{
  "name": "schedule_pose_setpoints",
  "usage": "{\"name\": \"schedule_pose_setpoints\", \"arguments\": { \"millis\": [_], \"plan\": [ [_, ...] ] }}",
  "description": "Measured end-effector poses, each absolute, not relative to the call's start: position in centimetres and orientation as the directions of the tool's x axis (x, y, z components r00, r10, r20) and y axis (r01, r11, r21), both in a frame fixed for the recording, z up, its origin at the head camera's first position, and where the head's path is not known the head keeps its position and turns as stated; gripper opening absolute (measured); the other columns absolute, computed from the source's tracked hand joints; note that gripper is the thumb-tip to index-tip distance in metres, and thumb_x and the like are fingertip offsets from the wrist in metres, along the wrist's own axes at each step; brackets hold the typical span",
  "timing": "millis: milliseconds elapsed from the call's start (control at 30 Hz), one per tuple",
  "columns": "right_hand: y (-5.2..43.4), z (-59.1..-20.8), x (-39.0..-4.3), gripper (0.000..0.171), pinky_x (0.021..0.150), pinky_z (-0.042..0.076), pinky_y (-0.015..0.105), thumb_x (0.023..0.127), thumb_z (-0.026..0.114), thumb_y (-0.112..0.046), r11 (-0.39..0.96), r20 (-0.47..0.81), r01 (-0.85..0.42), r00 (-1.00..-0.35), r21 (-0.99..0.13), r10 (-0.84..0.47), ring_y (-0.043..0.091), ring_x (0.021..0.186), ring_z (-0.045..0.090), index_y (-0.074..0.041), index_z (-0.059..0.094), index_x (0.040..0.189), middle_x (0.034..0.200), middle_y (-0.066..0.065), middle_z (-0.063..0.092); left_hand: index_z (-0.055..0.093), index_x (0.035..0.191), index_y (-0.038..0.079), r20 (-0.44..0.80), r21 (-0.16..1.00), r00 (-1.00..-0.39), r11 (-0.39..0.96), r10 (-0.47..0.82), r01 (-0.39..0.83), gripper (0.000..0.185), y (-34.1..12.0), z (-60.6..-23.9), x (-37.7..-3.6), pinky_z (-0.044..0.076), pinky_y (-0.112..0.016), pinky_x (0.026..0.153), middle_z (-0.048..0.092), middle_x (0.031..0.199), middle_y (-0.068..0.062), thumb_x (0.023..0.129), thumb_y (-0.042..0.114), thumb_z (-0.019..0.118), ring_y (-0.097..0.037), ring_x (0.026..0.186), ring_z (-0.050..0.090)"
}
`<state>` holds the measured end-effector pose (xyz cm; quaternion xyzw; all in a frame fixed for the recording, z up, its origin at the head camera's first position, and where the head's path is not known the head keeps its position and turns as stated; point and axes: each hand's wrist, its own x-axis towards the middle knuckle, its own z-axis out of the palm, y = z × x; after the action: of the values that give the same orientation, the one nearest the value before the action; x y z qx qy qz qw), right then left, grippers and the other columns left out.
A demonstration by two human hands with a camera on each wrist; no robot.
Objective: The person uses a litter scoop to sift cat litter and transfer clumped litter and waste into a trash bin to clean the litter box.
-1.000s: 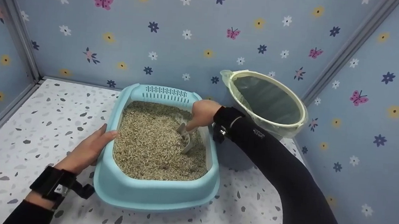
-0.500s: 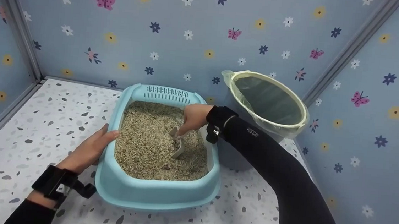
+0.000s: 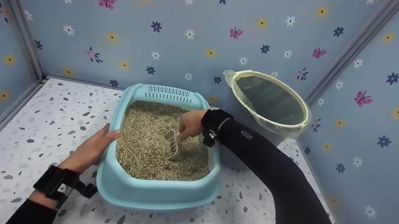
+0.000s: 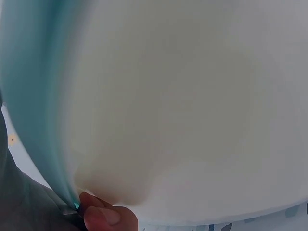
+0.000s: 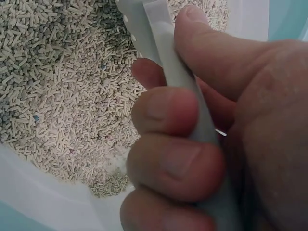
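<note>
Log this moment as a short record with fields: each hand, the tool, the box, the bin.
left hand: holds the left rim of the litter box, thumb over the edge
right hand: fingers curled round the scoop handle
scoop: grey, tip down in the litter
litter box: light blue, on the speckled floor
bin: lined with a bag, right of the box

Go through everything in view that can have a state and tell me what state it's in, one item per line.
Light blue plastic litter tray: upright on the speckled floor, filled with beige pellet litter.
Grey plastic slotted scoop: tip dug into the litter, handle gripped.
Round bin with pale bag liner: open, tilted toward the camera, nothing visible inside.
Left hand: on the tray's left rim, thumb over the edge.
Right hand: fingers curled round the scoop handle.
</note>
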<state>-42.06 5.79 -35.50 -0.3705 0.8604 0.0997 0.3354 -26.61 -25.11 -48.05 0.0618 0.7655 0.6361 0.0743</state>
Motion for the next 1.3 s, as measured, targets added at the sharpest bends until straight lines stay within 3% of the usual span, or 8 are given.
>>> {"name": "schedule_pose_setpoints", "arguments": {
  "millis": [133,333,467,567,767,967,1200,1300],
  "plan": [
    [5.0,-36.0,-41.4,0.054,0.061,0.029,0.028,0.115,0.063,-0.044,0.704,-0.669,-0.702,-0.473,-0.106,-0.573,0.012,0.055,0.032,-0.017,0.051,0.071,0.064,-0.004,0.041,-0.001,0.181,0.021,-0.056,0.979,-0.982,0.203,0.180,-0.018,0.088,-25.1,-47.8,-26.4,0.065,-0.050,0.089,0.050,0.153,-0.039,0.116,0.059,0.045,-0.044,0.118,0.071],
    [3.7,-37.7,-40.0,0.046,0.067,0.032,0.030,0.117,0.058,-0.046,0.675,-0.677,-0.719,-0.416,-0.164,-0.607,0.014,0.060,0.035,-0.016,0.057,0.083,0.070,-0.003,0.044,-0.004,0.180,0.020,-0.059,0.982,-0.979,0.190,0.197,-0.021,0.090,-24.7,-47.8,-26.6,0.062,-0.054,0.096,0.036,0.166,-0.040,0.115,0.059,0.045,-0.050,0.131,0.062],
    [3.1,-38.8,-39.4,0.039,0.078,0.042,0.031,0.120,0.053,-0.042,0.639,-0.675,-0.754,-0.394,-0.150,-0.624,0.016,0.078,0.051,-0.008,0.073,0.120,0.095,0.005,0.065,-0.006,0.180,0.023,-0.058,0.987,-0.975,0.156,0.214,-0.025,0.089,-24.5,-48.0,-26.7,0.066,-0.056,0.087,0.038,0.162,-0.041,0.115,0.057,0.045,-0.049,0.124,0.066],
    [2.7,-39.5,-39.1,0.045,0.086,0.043,0.033,0.122,0.047,-0.038,0.621,-0.679,-0.766,-0.369,-0.164,-0.634,0.019,0.091,0.054,-0.005,0.066,0.146,0.117,0.013,0.067,-0.006,0.180,0.022,-0.065,0.987,-0.975,0.160,0.211,-0.031,0.090,-24.5,-47.9,-26.6,0.066,-0.055,0.085,0.036,0.163,-0.041,0.115,0.058,0.045,-0.046,0.121,0.067],
    [2.0,-41.2,-38.2,0.032,0.083,0.037,0.034,0.121,0.048,-0.031,0.625,-0.618,-0.743,-0.380,-0.239,-0.688,0.020,0.089,0.049,-0.004,0.064,0.126,0.105,0.008,0.057,-0.004,0.180,0.020,-0.073,0.978,-0.981,0.205,0.182,-0.035,0.091,-24.7,-47.9,-26.6,0.066,-0.046,0.082,0.040,0.160,-0.042,0.115,0.060,0.045,-0.040,0.113,0.071],
    [2.2,-42.4,-38.4,0.044,0.107,0.050,0.044,0.120,0.051,-0.026,0.626,-0.560,-0.716,-0.396,-0.308,-0.728,0.031,0.122,0.063,0.002,0.060,0.153,0.142,0.020,0.067,-0.005,0.180,0.020,-0.078,0.977,-0.981,0.211,0.179,-0.039,0.092,-25.0,-47.8,-26.5,0.066,-0.044,0.080,0.045,0.156,-0.041,0.115,0.060,0.045,-0.036,0.106,0.074],
    [2.5,-42.2,-39.2,0.039,0.094,0.051,0.040,0.120,0.053,-0.028,0.611,-0.519,-0.710,-0.396,-0.350,-0.758,0.024,0.102,0.062,-0.001,0.066,0.146,0.125,0.017,0.071,0.000,0.181,0.025,-0.081,0.977,-0.980,0.207,0.184,-0.042,0.088,-25.1,-47.7,-26.3,0.061,-0.037,0.060,0.065,0.110,-0.025,0.115,0.060,0.046,-0.030,0.081,0.075],
    [2.7,-42.1,-39.2,0.038,0.089,0.049,0.038,0.120,0.054,-0.029,0.610,-0.504,-0.706,-0.404,-0.359,-0.763,0.021,0.095,0.060,-0.002,0.068,0.142,0.115,0.013,0.070,0.002,0.181,0.026,-0.082,0.976,-0.981,0.212,0.177,-0.043,0.086,-25.0,-47.9,-26.3,0.062,-0.039,0.059,0.065,0.111,-0.026,0.115,0.060,0.045,-0.032,0.083,0.076]
  ]
}}
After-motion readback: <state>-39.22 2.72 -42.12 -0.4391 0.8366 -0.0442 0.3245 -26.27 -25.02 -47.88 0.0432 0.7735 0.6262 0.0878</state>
